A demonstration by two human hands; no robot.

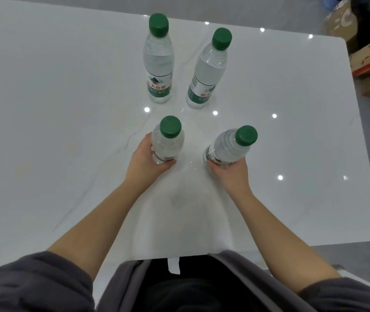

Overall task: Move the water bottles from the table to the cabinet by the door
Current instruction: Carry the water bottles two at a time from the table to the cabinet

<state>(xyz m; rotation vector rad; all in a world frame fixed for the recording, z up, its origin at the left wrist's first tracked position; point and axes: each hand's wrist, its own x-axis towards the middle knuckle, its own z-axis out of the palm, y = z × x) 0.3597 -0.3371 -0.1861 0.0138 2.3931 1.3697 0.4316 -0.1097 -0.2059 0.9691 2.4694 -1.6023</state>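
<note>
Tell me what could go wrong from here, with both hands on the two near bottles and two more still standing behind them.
1. The left hand and right hand grip the near left bottle and near right bottle low down, so either could tip or slip when lifted.
2. Swinging those forward might knock over the far left bottle or far right bottle.
3. The glossy table looks slick; a nudged bottle may slide.

Four green-capped water bottles [159,61], two hands [148,158], one table [44,109].
</note>
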